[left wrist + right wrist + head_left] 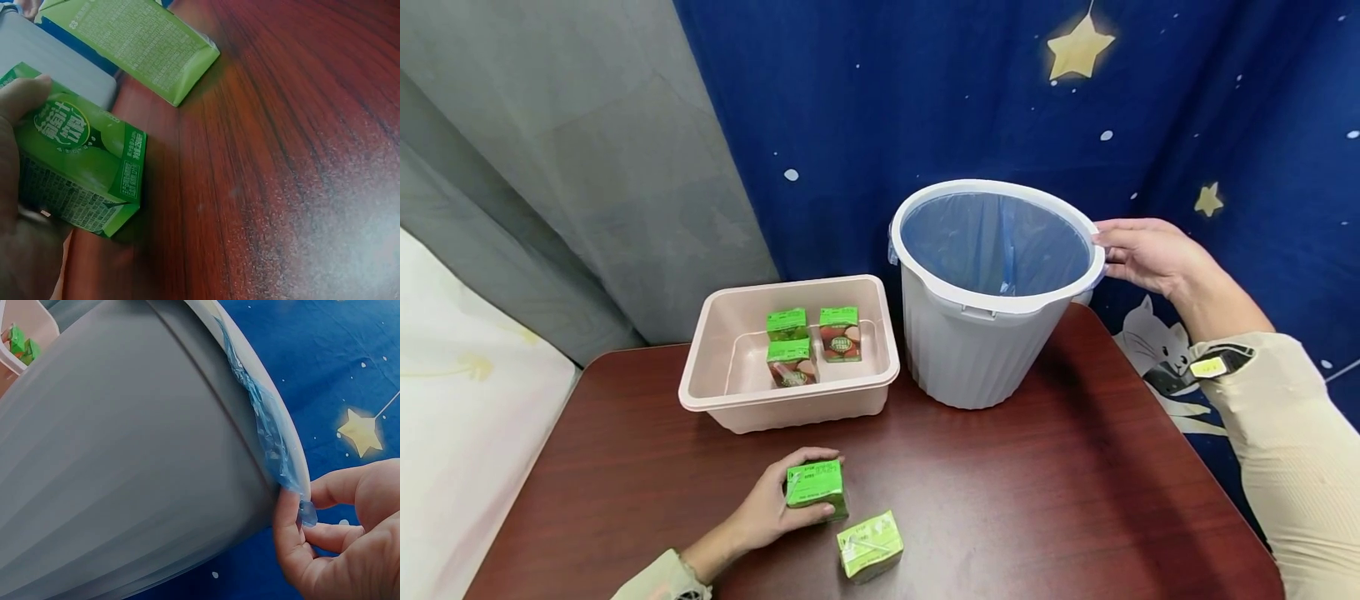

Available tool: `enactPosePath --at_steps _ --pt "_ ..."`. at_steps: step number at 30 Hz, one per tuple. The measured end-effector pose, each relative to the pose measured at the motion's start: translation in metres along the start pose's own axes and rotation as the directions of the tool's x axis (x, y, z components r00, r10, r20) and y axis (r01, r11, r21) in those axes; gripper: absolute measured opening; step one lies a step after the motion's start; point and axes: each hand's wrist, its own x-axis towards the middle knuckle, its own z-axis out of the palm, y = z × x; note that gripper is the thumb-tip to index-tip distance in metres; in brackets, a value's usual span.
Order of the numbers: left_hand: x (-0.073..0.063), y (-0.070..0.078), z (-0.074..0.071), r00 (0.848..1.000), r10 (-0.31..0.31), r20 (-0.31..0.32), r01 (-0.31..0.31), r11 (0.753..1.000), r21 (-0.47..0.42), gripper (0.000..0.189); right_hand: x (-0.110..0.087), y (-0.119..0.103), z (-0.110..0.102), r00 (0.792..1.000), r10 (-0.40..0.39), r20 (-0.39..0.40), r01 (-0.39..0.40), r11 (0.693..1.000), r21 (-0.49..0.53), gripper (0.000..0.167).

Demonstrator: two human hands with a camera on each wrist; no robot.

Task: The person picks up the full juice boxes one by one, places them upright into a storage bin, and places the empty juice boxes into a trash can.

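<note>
On the near part of the table, my left hand (769, 507) grips a green juice box (815, 483), thumb on the near side and fingers around the far side. Its printed front shows in the left wrist view, with the box low over the wood. Beside it stands a lighter yellow-green juice box (871, 546) with a straw on top, untouched. My right hand (1153, 257) pinches the right rim of a grey-white trash can (977, 358). A blue bin liner (955, 242) lines the can, and its bunched edge (269, 431) hangs outside the rim by the fingers.
Left of the can sits a pale pink plastic basin (805, 410) with 3 juice boxes inside, green-topped. The dark red wooden table (1037, 475) runs back to a blue star-patterned curtain (827, 108) and a grey curtain (572, 150).
</note>
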Motion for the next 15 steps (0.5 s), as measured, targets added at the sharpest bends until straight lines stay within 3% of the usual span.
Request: enactPosePath --at_steps 5,13,15 --pt "0.000 0.000 0.001 0.998 -0.055 -0.007 0.055 0.998 0.030 0.048 0.000 0.001 0.001 1.000 0.000 -0.001 0.000 1.000 -0.008 0.036" --pt "0.007 0.004 -0.010 0.999 -0.011 0.032 0.011 1.000 -0.003 0.046 -0.001 0.000 0.001 1.000 -0.002 -0.005 0.002 1.000 -0.016 0.037" --pt "0.010 0.009 -0.015 0.999 -0.024 0.027 0.023 1.000 0.011 0.046 -0.001 0.000 0.001 1.000 -0.003 -0.007 0.003 1.000 -0.018 0.036"
